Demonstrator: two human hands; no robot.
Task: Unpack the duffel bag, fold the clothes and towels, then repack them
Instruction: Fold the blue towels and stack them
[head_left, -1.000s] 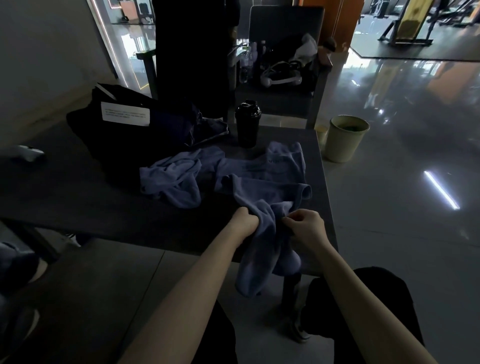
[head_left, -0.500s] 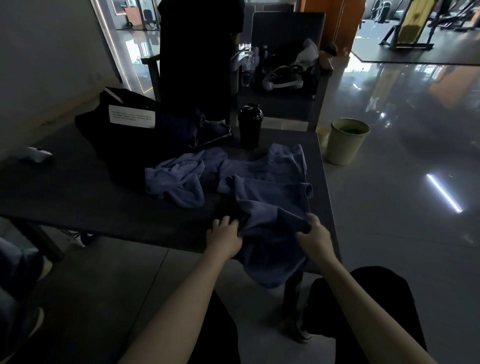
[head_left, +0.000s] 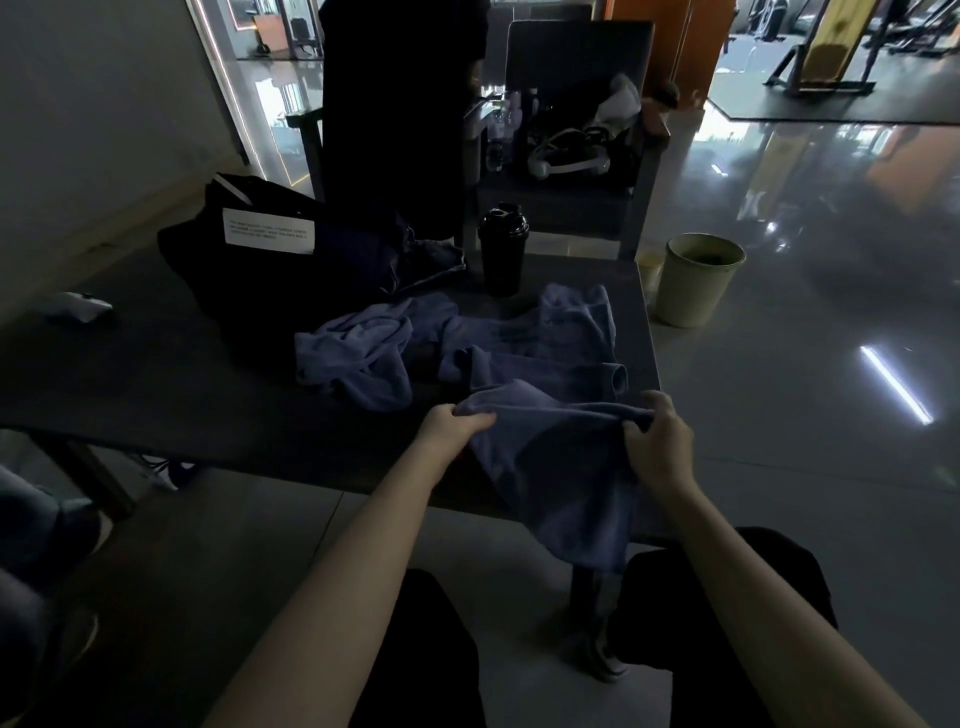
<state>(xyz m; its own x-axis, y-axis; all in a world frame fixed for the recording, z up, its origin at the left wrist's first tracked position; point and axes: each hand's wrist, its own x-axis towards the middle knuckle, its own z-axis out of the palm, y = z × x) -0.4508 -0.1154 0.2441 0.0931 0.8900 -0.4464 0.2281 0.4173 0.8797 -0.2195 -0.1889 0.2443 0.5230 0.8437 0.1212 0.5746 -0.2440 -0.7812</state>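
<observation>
A blue towel (head_left: 556, 467) hangs over the near edge of the dark table (head_left: 171, 395). My left hand (head_left: 451, 427) grips its upper left edge and my right hand (head_left: 658, 439) grips its upper right edge, holding the cloth stretched between them. Behind it lies a blue garment (head_left: 550, 343) spread on the table, and a crumpled blue cloth (head_left: 358, 353) to its left. The black duffel bag (head_left: 270, 260) with a white label sits at the back left, open.
A black shaker bottle (head_left: 503, 249) stands behind the clothes. A white object (head_left: 78, 306) lies at the table's far left. A pale green bin (head_left: 693, 278) stands on the floor to the right. A chair (head_left: 566, 156) with clutter is behind the table.
My hands moved apart from a bunched grip at the table's edge and lifted the towel's top edge, spreading it wide between them.
</observation>
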